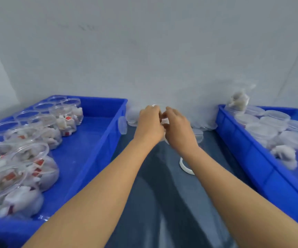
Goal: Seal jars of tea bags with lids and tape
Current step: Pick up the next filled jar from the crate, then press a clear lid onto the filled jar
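Clear jar (164, 122) held between left hand (149, 122) and right hand (177, 127) grips; labels unreadable.

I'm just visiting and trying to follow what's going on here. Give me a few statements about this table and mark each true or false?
1. The left hand and right hand meet over the dark table, between two trays. True.
2. The left blue tray holds clear jars of tea bags. True.
3. The trays are red. False: both, including the right blue tray, are blue.
4. A white tape roll lies inside the left tray. False: it lies on the table, under the right forearm.
5. The right tray holds clear lids. True.
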Demonstrator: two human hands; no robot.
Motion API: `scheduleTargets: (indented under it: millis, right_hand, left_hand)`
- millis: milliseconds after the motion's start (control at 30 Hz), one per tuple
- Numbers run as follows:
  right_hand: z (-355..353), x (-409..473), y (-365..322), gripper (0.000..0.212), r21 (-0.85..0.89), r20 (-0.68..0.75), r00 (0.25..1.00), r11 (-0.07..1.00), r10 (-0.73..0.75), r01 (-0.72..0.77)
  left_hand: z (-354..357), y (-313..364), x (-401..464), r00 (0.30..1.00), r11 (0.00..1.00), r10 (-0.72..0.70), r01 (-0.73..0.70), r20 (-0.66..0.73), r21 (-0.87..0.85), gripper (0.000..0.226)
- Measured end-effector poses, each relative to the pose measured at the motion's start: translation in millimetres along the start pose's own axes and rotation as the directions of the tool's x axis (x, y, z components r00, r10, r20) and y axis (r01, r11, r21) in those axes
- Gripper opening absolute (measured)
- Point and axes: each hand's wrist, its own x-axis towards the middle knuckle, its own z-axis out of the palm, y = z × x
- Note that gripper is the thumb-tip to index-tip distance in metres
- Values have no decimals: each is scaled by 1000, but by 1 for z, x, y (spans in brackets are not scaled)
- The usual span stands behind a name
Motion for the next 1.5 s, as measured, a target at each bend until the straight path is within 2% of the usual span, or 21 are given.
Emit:
scheduleTargets:
  millis: [167, 300, 367, 433, 533, 600, 700, 733, 800, 867, 1000, 1100, 1200, 1267, 1367, 1500]
  right_hand:
    - [21, -35, 28, 33, 3, 97, 995, 1000, 16, -16]
    - [30, -46, 34, 41, 124, 15, 1000, 992, -17, 15]
    - [30, -45, 38, 50, 196, -28, 1000, 981, 2, 4]
    - [32, -43, 46, 61, 272, -75, 996, 962, 44, -22]
    - [36, -34, 66, 62, 338, -125, 973, 930, 192, -140]
    - [40, -26, 84, 54, 239, -47, 964, 940, 261, -243]
    - [52, -20, 101, 55, 17, 240, 933, 959, 269, -281]
    - [56, -20, 103, 58, -10, 302, 911, 957, 280, -291]
    - [63, -19, 104, 59, -14, 339, 895, 953, 288, -302]
    - [69, -18, 107, 52, -2, 304, 908, 953, 290, -304]
    - [71, -15, 115, 15, -20, 231, 938, 965, 258, -260]
    - [68, -13, 117, 11, -4, 228, 941, 967, 248, -254]
    - [61, -6, 120, 8, 37, 157, 935, 944, 318, -327]
    - [53, 0, 120, 8, 114, 86, 924, 918, 372, -380]
    - [33, 11, 114, 11, 326, 29, 895, 843, 444, -428]
    - [6, 20, 108, 14, 554, -28, 888, 747, 459, -369]
  left_hand:
    - [37, -19, -33, 999, 999, -38, 39, 15, -20, 20]
    - [57, -32, -47, 996, 989, -16, 2, -90, -145, 22]
    - [66, -40, -52, 988, 982, -38, 10, -147, -188, 35]
    - [77, -50, -57, 980, 963, -71, 19, -187, -268, 60]
    - [92, -63, -63, 974, 923, -124, 44, -188, -381, 77]
    - [96, -69, -61, 972, 907, -174, 96, -156, -411, 77]
    - [97, -71, -60, 975, 906, -191, 132, -111, -403, 80]
    - [97, -71, -59, 976, 904, -197, 146, -88, -401, 83]
    - [98, -69, -58, 976, 904, -212, 175, -55, -391, 91]
    - [99, -70, -58, 974, 913, -220, 182, -63, -364, 91]
    - [100, -71, -60, 974, 930, -207, 168, -89, -328, 90]
    - [102, -72, -61, 975, 927, -205, 164, -87, -336, 88]
    - [103, -74, -62, 974, 921, -208, 165, -87, -353, 87]
    - [103, -75, -63, 975, 920, -203, 159, -91, -358, 87]
    - [105, -76, -63, 974, 917, -209, 162, -91, -365, 88]
    - [104, -77, -64, 978, 931, -187, 146, -93, -334, 91]
